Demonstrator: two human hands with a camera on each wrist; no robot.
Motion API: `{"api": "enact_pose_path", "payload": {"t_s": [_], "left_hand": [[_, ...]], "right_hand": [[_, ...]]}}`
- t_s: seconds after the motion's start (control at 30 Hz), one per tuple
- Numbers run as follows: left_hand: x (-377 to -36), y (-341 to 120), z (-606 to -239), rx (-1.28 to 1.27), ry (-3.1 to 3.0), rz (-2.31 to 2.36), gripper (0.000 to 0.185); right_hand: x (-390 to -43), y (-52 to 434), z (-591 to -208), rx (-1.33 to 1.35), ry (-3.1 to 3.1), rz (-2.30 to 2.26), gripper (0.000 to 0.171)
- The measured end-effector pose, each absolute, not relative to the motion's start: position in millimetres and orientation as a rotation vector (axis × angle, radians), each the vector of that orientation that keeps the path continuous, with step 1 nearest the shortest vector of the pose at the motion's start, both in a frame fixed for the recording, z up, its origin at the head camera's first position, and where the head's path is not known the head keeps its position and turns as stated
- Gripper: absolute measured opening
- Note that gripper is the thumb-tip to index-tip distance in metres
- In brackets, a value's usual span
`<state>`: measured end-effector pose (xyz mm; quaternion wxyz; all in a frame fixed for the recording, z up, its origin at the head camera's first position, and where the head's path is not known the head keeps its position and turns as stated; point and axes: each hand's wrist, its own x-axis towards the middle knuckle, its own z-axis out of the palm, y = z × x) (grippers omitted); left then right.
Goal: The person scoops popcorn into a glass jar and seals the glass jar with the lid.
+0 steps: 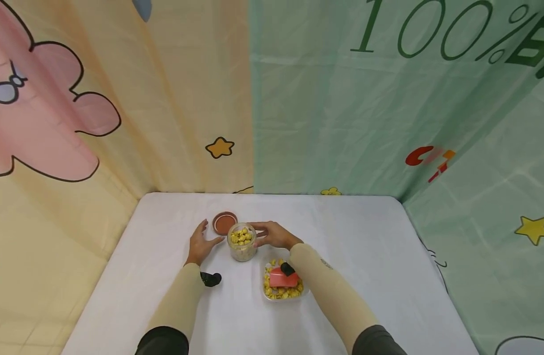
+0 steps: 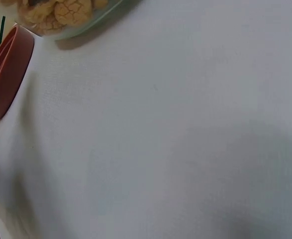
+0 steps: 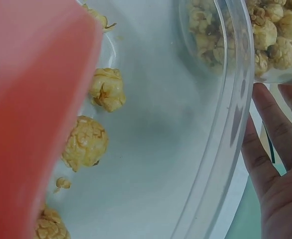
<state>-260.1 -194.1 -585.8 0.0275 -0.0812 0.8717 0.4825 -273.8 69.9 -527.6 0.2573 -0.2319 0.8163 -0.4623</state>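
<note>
A clear jar (image 1: 243,252) of popcorn stands upright on the table, its mouth uncovered. On its left is my left hand (image 1: 200,245), thumb and fingers spread apart, thumb pointing toward the glass. My right hand (image 1: 274,234) reaches to the jar's right side with extended fingers (image 3: 265,107) right at the glass. Behind the jar lies a reddish-brown round lid (image 1: 224,223), seen on edge in the left wrist view. Nearer me, a clear plastic tub (image 1: 283,299) holds loose popcorn, with a red scoop-like piece (image 1: 283,278) on top, partly hidden by the right wrist's camera.
The white-covered table (image 1: 352,236) extends to both sides. Printed curtains hang at the back and sides, one with a yellow star (image 1: 534,230). My right forearm passes close beside the tub.
</note>
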Motion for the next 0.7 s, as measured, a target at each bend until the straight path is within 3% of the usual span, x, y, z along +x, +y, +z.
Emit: {"api": "enact_pose_path", "payload": {"t_s": [0.7], "left_hand": [[-282.1, -179.6, -597.6, -0.206, 2.73, 1.34, 0.088]], "right_hand": [[-268.9, 71.2, -528.7, -0.678, 2.25, -1.223, 0.067]]}}
